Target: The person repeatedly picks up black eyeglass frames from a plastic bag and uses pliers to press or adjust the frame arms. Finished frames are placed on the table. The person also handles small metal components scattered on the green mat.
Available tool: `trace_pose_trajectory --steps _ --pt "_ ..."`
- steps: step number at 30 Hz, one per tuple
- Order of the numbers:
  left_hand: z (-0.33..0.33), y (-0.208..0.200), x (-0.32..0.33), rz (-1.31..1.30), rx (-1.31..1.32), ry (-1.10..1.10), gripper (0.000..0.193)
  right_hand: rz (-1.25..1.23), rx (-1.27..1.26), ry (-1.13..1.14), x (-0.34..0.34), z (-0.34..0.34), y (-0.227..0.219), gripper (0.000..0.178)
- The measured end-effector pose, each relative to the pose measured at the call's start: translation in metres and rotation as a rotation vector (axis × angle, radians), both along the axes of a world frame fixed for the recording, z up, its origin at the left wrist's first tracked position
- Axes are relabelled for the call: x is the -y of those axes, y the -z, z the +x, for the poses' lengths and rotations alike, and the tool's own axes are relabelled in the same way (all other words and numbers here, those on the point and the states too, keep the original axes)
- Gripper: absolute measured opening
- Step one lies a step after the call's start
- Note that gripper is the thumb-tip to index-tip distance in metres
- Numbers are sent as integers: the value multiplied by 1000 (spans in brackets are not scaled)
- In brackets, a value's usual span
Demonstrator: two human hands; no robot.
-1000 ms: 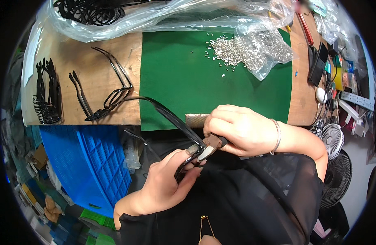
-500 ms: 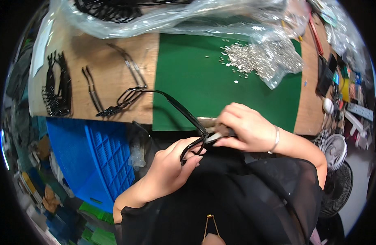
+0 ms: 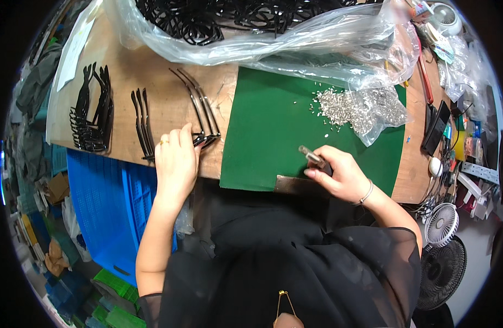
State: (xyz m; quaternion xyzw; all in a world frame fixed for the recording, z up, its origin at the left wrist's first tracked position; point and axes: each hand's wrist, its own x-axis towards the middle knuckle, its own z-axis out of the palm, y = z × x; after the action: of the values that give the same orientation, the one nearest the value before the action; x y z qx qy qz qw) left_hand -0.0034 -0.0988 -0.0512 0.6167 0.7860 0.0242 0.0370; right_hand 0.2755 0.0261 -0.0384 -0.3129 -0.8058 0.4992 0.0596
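Note:
My left hand [image 3: 176, 164] is at the front left of the table, its fingers closed over the front of a black eyeglass frame [image 3: 208, 140]. That frame lies with several others in a small stack, their temples [image 3: 139, 123] pointing away from me on both sides of the hand. Most of the fronts are hidden under my fingers. Over the green mat [image 3: 262, 136], my right hand [image 3: 341, 174] is closed around pliers [image 3: 315, 158] with the metal jaws pointing up and left. Nothing shows between the jaws.
A larger stack of black eyeglass frames [image 3: 90, 123] stands at the far left. Small silvery metal parts [image 3: 336, 106] spill from a clear bag [image 3: 371, 123] on the mat. Plastic sheeting [image 3: 219, 52] holds more black frames at the back. A blue crate [image 3: 101, 213] sits below the table's left edge.
My left hand has moved away and to the left, bringing its eyeglass frame from the pliers to the small stack. My right hand with the pliers has drawn a little to the right.

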Motion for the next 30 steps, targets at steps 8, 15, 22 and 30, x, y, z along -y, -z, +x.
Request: trace_pose_trajectory --steps 8,15,22,30 --pt "-13 -25 -66 497 649 -129 27 5 21 92 0 9 1 21" --pt "-48 -19 -146 675 190 -296 27 115 -13 -57 10 25 1 21" --pt "-35 -78 -122 998 1660 264 24 266 81 5 5 24 -2 25" --pt "57 -88 -29 647 1756 250 51 789 356 47 2 17 22 45"
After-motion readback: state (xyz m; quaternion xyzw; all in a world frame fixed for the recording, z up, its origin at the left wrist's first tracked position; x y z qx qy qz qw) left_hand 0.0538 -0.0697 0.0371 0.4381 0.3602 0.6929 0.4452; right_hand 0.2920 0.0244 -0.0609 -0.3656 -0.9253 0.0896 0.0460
